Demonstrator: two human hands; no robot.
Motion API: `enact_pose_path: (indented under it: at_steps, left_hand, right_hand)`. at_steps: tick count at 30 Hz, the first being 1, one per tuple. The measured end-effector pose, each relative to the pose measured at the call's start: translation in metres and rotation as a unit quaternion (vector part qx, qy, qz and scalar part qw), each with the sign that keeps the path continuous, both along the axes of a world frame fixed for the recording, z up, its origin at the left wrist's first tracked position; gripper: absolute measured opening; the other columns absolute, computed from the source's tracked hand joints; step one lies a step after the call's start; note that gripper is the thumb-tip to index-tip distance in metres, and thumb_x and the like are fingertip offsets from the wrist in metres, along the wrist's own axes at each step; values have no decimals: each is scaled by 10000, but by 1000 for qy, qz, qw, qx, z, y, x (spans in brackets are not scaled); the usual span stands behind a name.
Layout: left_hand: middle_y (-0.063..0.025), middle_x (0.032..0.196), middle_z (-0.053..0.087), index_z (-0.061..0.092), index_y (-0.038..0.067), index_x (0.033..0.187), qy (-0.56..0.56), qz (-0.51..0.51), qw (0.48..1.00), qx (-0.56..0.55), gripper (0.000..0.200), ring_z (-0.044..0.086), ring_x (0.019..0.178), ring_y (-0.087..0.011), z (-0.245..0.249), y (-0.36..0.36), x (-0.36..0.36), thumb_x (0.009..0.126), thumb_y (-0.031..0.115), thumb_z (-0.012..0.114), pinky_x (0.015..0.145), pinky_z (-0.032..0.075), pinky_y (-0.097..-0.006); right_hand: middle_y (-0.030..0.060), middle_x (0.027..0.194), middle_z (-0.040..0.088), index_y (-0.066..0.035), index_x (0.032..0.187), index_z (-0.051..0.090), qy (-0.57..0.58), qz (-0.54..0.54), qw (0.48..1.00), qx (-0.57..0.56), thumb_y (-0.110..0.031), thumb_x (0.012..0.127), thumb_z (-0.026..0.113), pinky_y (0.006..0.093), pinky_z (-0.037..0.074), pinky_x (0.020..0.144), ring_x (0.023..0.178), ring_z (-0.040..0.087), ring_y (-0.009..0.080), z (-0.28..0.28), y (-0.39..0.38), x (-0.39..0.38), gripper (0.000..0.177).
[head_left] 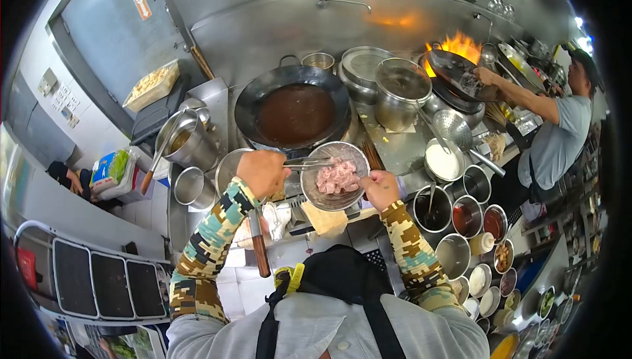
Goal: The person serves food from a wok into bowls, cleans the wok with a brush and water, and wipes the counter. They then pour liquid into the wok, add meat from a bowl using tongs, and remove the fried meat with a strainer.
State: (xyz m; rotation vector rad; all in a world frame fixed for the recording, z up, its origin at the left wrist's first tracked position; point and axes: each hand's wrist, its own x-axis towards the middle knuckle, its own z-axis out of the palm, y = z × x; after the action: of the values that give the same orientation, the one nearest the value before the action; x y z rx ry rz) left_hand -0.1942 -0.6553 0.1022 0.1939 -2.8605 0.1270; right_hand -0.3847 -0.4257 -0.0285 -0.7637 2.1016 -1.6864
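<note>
Head view: a bowl [316, 198] is held in front of the large wok [245, 110], over the near edge of the counter, and pieces of pale pink raw meat [338, 178] are gathered inside it. Its rim is gripped on one side by the right hand [380, 190], whose fingers are closed round the edge. A two-pronged metal utensil [308, 161] is clasped in the left hand [263, 173], the fist curled tightly, and its prongs are pointed across the bowl toward the meat; whether any piece is pinched by them cannot be told. Both forearms are covered by camouflage sleeves [209, 250]. Dark brown liquid [295, 115] is contained in the wok. Close to the left wrist, a wooden handle [262, 254] is seen jutting past the counter edge, and a folded cloth [326, 221] is laid just below the bowl. To the right, a perforated skimmer [451, 127] is rested near a pot of white contents [443, 162]. Farther off, a second wok [454, 73] is handled by a co-worker [559, 122] beside tall flames [463, 47]
</note>
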Motion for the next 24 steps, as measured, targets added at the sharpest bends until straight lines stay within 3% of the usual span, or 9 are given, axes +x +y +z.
enact_pose_path:
  at_steps: [3,5,7,8,11,14,18,21,24]
  left_hand:
    - [-125,717,644,641,73,753,11,13,1000,-16,246,648,702,-324,0,-5,2,817,311,654,614,508,-441]
    - [-115,729,649,649,81,758,120,-11,993,-16,212,641,678,-328,9,-7,6,818,283,651,600,500,-441]
    - [-117,729,649,656,90,760,145,14,989,3,202,644,681,-327,24,-12,9,815,284,658,597,503,-445]
    - [-118,732,650,657,92,758,130,35,991,-1,208,647,686,-329,28,-19,6,815,292,659,598,505,-448]
    - [-121,738,652,661,99,754,93,99,990,-31,227,652,699,-335,26,-50,0,816,317,659,601,510,-456]
    - [-130,769,673,680,98,778,15,155,985,-70,262,668,736,-347,-19,-99,-29,819,356,655,640,533,-462]
    - [-147,828,695,694,79,826,-72,244,966,-50,290,686,798,-349,-63,-127,-55,807,367,662,707,554,-453]
    - [-156,855,700,701,66,866,-81,275,957,-47,317,689,817,-353,-56,-117,-64,801,374,668,725,556,-453]
    - [-146,844,697,707,63,890,-38,250,966,-53,349,684,774,-345,-9,-96,-55,791,397,686,675,544,-460]
  right_hand:
    - [13,496,507,-10,567,565,-37,-25,999,-17,-185,769,681,295,354,428,458,458,89,21,2,10,292]
    - [4,501,504,-9,584,585,-52,-41,998,-9,-183,770,700,290,343,437,463,446,85,27,7,8,280]
    - [-2,503,498,-8,598,598,-58,-57,997,-18,-187,776,710,289,335,439,466,438,83,12,8,2,275]
    - [-18,508,488,-6,614,611,-66,-65,995,-23,-192,790,719,287,315,437,471,422,77,2,6,-2,278]
    - [72,514,571,19,625,631,-71,-91,993,24,-245,792,681,325,420,493,501,548,138,0,12,-2,316]
    - [69,520,569,12,649,640,-27,-95,995,18,-264,794,692,325,411,485,497,540,137,-46,12,-20,316]
    - [50,521,558,-7,641,645,-98,-88,991,-27,-296,807,700,309,385,472,490,514,116,-42,23,-14,338]
    - [40,511,549,-8,626,633,-107,-106,988,-31,-301,812,696,309,378,470,485,501,112,-29,32,-9,352]
    - [36,512,544,-7,628,628,-109,-104,988,-20,-303,813,695,307,379,473,487,495,112,-27,40,-14,356]
